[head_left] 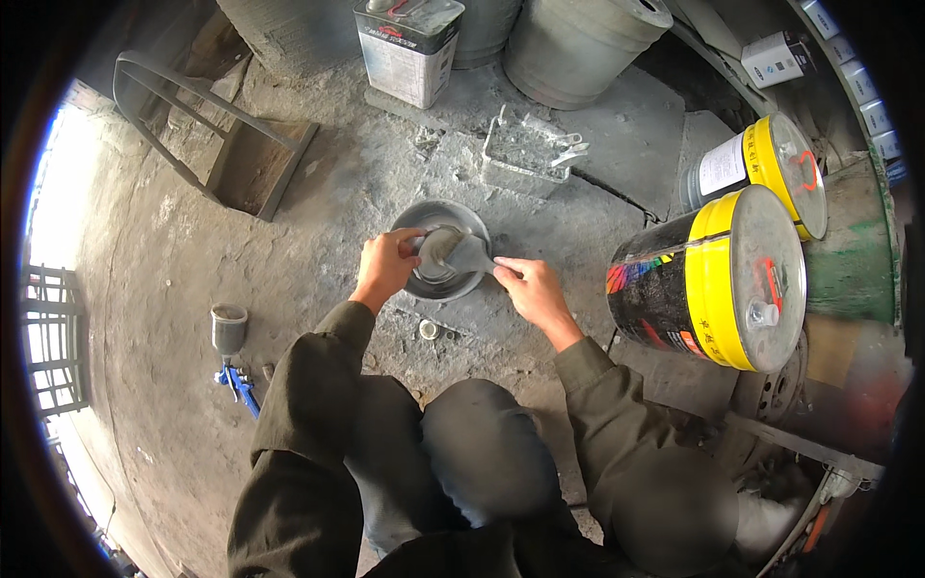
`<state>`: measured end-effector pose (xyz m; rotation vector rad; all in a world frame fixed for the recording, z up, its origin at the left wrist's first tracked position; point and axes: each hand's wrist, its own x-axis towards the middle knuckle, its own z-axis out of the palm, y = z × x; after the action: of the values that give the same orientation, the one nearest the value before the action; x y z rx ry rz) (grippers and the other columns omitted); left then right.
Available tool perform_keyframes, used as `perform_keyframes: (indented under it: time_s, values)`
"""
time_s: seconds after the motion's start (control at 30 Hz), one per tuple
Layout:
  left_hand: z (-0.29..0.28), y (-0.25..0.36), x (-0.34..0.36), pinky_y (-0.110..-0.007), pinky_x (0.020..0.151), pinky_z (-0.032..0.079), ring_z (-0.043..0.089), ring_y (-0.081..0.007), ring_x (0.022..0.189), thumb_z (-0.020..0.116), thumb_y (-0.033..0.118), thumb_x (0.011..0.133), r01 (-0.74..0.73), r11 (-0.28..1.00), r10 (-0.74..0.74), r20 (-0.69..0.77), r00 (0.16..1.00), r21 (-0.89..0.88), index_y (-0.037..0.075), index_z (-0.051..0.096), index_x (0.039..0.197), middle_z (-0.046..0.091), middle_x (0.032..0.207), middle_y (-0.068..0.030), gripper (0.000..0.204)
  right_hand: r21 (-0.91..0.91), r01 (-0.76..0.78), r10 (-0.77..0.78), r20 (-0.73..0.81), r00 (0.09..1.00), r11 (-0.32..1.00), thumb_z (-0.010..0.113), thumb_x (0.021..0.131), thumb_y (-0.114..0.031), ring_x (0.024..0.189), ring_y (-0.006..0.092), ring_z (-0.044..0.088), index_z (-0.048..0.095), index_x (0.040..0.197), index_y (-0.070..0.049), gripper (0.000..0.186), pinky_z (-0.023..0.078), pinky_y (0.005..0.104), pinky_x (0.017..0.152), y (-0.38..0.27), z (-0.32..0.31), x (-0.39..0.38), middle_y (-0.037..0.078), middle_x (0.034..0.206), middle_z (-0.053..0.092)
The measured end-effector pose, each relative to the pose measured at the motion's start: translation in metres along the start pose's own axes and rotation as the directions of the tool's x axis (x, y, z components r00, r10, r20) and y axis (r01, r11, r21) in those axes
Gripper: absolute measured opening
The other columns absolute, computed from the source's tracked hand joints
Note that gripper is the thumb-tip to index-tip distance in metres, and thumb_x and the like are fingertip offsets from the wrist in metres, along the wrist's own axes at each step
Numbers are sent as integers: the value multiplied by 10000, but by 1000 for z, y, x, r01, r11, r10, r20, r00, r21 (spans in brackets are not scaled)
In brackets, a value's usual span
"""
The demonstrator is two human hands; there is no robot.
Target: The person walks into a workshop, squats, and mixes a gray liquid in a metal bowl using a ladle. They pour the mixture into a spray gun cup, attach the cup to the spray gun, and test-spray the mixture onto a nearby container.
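A round metal bowl (461, 286) sits on the dusty grey floor between my hands. My left hand (383, 265) pinches a small round container (440, 246) at the bowl's upper-left; the container is tilted, with pale grey stuff inside. My right hand (530, 291) grips a flat grey scraper-like tool (470, 257) by its handle, its broad end at the container. A small white cap (430, 329) lies just below the bowl.
Two yellow-banded drums (732, 279) lie at right. A blue spray gun (234, 383) with a cup rests at left, below a metal-handled dustpan-like tray (310, 135). Behind are a square can (405, 67), grey drums (568, 58) and a crusted wire-handled tray (520, 173).
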<state>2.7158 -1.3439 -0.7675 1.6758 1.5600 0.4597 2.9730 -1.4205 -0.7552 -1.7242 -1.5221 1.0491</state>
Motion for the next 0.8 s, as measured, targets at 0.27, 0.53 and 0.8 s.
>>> perform_keyframes:
  time_s: [0.27, 0.53, 0.8]
  values:
    - [2, 4, -2, -311, 720, 555, 697, -140, 750, 759, -12, 692, -16, 998, 18, -34, 999, 58, 151, 715, 1210, 728, 805, -92, 545, -28, 75, -77, -91, 993, 997, 670, 887, -287, 822, 360, 705, 740, 1052, -17, 325, 541, 415, 715, 8, 14, -2, 197, 894, 724]
    - [5, 12, 1, -316, 733, 559, 702, -184, 745, 760, -6, 709, -21, 997, 27, -75, 997, 73, 146, 719, 1206, 722, 807, -99, 521, 198, -176, 147, 149, 978, 964, 654, 875, -235, 824, 322, 717, 738, 1036, -11, 288, 543, 403, 699, -2, 19, -5, 212, 883, 723]
    - [11, -4, 8, -357, 735, 553, 704, -227, 746, 720, 20, 718, -22, 977, 33, -51, 998, 214, 149, 724, 1196, 720, 809, -112, 495, -615, 455, -440, 188, 878, 644, 613, 897, -160, 736, 319, 698, 720, 1128, -97, 262, 540, 473, 641, -27, 1, 0, 193, 761, 694]
